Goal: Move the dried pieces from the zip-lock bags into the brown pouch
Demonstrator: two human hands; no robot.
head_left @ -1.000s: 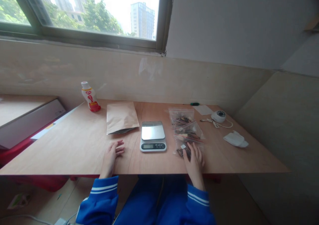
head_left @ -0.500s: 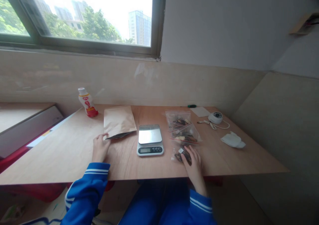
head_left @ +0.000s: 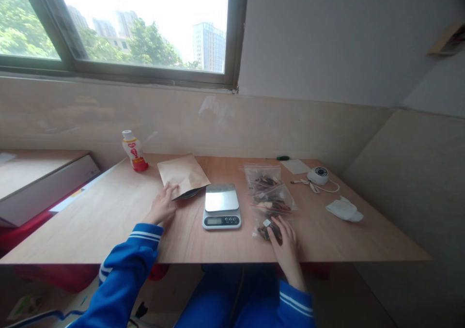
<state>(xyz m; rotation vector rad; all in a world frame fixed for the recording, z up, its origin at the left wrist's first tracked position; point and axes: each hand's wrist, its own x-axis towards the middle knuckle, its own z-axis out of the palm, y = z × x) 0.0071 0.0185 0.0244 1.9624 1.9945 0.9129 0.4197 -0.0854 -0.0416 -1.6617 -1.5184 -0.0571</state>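
Observation:
A brown kraft paper pouch [head_left: 183, 173] lies tilted on the table, its dark open mouth facing me. My left hand [head_left: 164, 206] grips the pouch's near left corner with bent fingers. Right of the pouch, its corner close by, stands a white kitchen scale [head_left: 221, 207] with a bare metal plate; the display is too small to read. Three clear zip bags of dark and pale dried pieces overlap in a column beside the scale. Around the nearest zip bag [head_left: 268, 230], which bears a small white label, curve the fingers and thumb of my right hand [head_left: 285, 238].
A red and white bottle [head_left: 135, 151] stands at the back left. Toward the right are a white dome camera [head_left: 318, 175] with its cable, a crumpled white tissue [head_left: 344, 209], a white sheet [head_left: 296, 166] and a green-handled tool [head_left: 283, 158]. The wall borders the back edge.
The pouch has turned and slid right, its mouth end now close to the scale, with my left hand moving along. My right hand stays at the nearest zip bag. The view has shifted slightly.

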